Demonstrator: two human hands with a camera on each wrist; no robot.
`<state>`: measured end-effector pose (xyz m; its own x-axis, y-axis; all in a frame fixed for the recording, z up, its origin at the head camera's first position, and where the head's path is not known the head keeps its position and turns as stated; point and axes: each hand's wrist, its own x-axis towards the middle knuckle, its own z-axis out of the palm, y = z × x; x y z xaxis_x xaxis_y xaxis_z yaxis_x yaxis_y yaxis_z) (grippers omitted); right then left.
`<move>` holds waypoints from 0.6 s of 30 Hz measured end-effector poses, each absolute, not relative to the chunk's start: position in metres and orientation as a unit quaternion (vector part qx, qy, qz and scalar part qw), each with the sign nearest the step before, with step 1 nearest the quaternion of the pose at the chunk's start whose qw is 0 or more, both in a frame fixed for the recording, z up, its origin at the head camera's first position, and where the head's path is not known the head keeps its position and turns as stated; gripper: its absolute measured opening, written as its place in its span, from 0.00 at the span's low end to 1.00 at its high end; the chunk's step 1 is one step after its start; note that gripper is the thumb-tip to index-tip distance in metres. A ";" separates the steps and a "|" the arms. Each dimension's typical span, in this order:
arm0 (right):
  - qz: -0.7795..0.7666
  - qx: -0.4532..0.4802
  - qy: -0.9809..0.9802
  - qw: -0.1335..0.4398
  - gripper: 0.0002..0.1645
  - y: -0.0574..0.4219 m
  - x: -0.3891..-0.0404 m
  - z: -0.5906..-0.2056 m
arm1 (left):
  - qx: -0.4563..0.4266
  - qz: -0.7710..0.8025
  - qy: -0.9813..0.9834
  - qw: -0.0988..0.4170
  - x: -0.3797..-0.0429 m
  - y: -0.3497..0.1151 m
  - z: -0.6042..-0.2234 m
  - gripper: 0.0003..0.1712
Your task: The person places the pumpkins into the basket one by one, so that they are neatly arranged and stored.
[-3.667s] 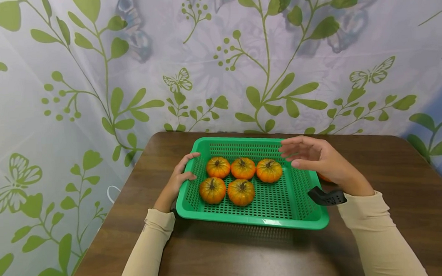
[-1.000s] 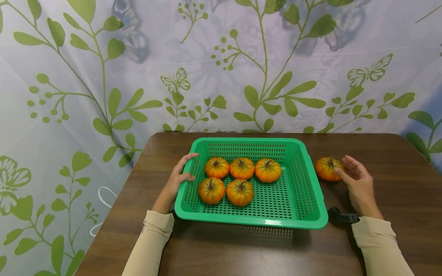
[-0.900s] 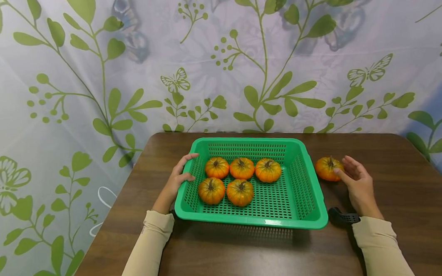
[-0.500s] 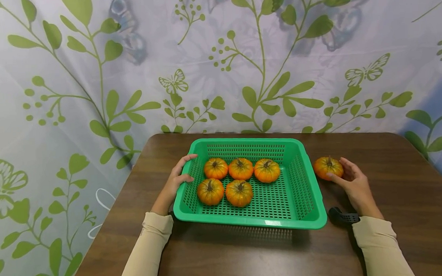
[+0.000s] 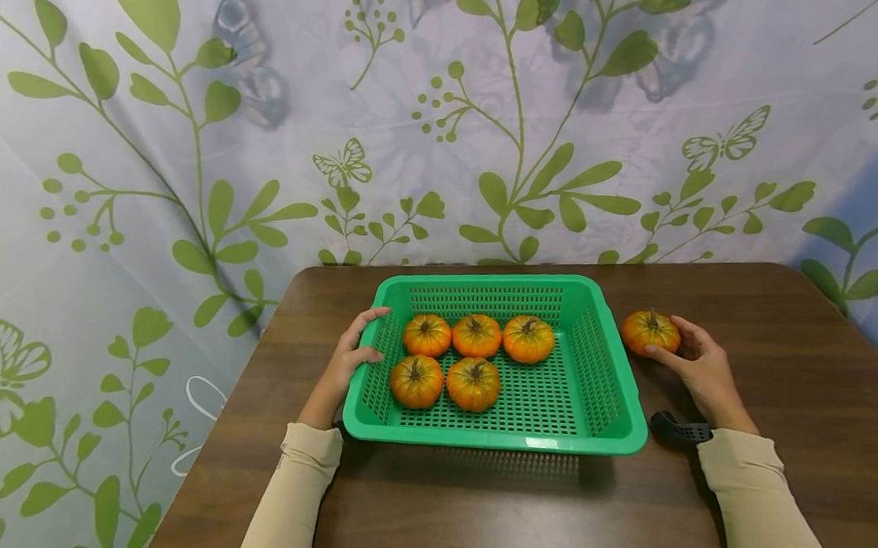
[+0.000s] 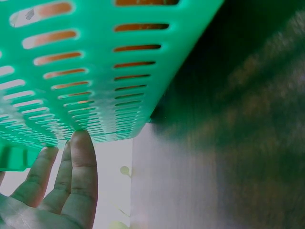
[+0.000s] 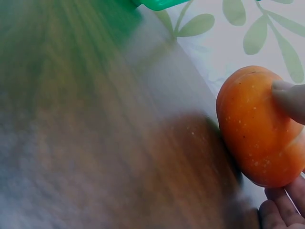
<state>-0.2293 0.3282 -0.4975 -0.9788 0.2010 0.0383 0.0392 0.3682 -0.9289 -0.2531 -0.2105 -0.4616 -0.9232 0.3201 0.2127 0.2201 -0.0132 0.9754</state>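
A green plastic basket [image 5: 493, 445] with slotted walls stands on the table, several small orange pumpkins [image 5: 474, 384] grouped toward its left. My left hand [image 5: 345, 366] holds the basket's left rim, thumb and index finger over the edge. In the left wrist view other fingers [image 6: 82, 171] reach up against the slotted outer wall. Right of the basket, a single small pumpkin [image 5: 649, 332] with a brown stem sits on the table. My right hand [image 5: 700, 368] grips it from the right. In the right wrist view the thumb [image 7: 289, 101] presses its side and fingers lie beneath it.
The brown wooden table [image 5: 452, 522] reaches back to a hanging cloth [image 5: 416, 126] printed with green leaves and butterflies. A black strap piece [image 5: 678, 429] sits at the right wrist. A thin white cable [image 5: 201, 394] hangs beyond the table's left edge.
My right hand has gone from over the basket's right end to the lone pumpkin, and its thumb and fingers have closed onto it. My left hand stays at the basket rim.
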 end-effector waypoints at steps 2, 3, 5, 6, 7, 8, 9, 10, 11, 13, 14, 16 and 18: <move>0.557 -0.071 -0.825 0.072 0.50 0.329 -0.229 -0.498 | 0.195 0.685 0.701 0.037 -0.252 -0.211 -0.461 0.46; 0.557 -0.071 -0.824 0.071 0.50 0.329 -0.229 -0.498 | 0.196 0.685 0.701 0.038 -0.252 -0.211 -0.461 0.46; 0.557 -0.071 -0.824 0.071 0.50 0.329 -0.229 -0.498 | 0.198 0.686 0.699 0.039 -0.251 -0.211 -0.460 0.46; 0.556 -0.072 -0.825 0.074 0.49 0.329 -0.229 -0.498 | 0.199 0.687 0.698 0.040 -0.251 -0.211 -0.460 0.46; 0.555 -0.073 -0.825 0.077 0.49 0.329 -0.229 -0.498 | 0.199 0.687 0.698 0.039 -0.251 -0.211 -0.460 0.46; 0.554 -0.074 -0.825 0.079 0.49 0.328 -0.229 -0.498 | 0.200 0.687 0.697 0.040 -0.251 -0.211 -0.460 0.46; 0.555 -0.076 -0.824 0.083 0.49 0.328 -0.229 -0.498 | 0.201 0.687 0.697 0.040 -0.251 -0.211 -0.460 0.46; 0.555 -0.078 -0.823 0.087 0.49 0.328 -0.229 -0.499 | 0.201 0.687 0.697 0.040 -0.252 -0.211 -0.460 0.46; 0.556 -0.079 -0.822 0.091 0.48 0.328 -0.229 -0.499 | 0.201 0.686 0.698 0.039 -0.252 -0.211 -0.461 0.46; 0.561 -0.082 -0.818 0.098 0.48 0.328 -0.229 -0.499 | 0.200 0.685 0.700 0.038 -0.252 -0.211 -0.461 0.46; 0.564 -0.083 -0.815 0.100 0.48 0.328 -0.229 -0.499 | 0.200 0.684 0.700 0.038 -0.252 -0.211 -0.461 0.46; 0.571 -0.083 -0.810 0.105 0.48 0.327 -0.229 -0.499 | 0.198 0.683 0.702 0.037 -0.252 -0.211 -0.462 0.47; 0.578 -0.081 -0.805 0.110 0.47 0.327 -0.228 -0.499 | 0.198 0.682 0.703 0.037 -0.253 -0.211 -0.462 0.46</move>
<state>-0.2283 0.3270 -0.4990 -0.9627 0.2575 0.0834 0.0032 0.3190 -0.9477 -0.2525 -0.2112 -0.4619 -0.9192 0.3278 0.2182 0.2277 -0.0095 0.9737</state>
